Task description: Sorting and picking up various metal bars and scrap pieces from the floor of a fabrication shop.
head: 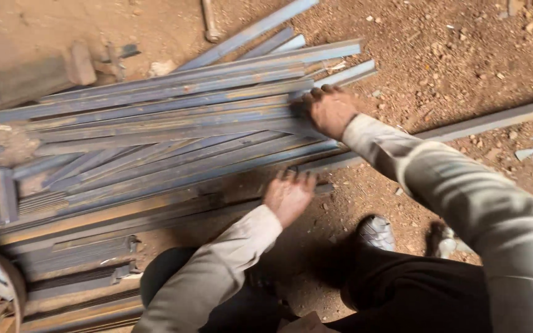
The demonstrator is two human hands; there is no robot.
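— Two hands, and both of yours are down on the same stack: your right hand (330, 110) lies flat on the near end of the pile of long blue-grey steel bars (155, 117), fingers spread over the top layer at centre frame.

— And the other?

— Your left hand (289, 194) sits lower in the frame, fingers curled at the end of a rusty brown flat steel bar (155, 206) at the pile's lower edge. Neither grip is closed round anything; the right is wide and pressing, the left is half bent on the bar's tip.

— Which way do the bars run?

— Their long axis goes from your hands toward the left edge of the frame, rising slightly to the right. Bar ends point at you, so each hand meets an end, not a side. A single grey steel strip (495, 120) lies apart on the reddish dirt floor (439, 55), behind your right forearm.
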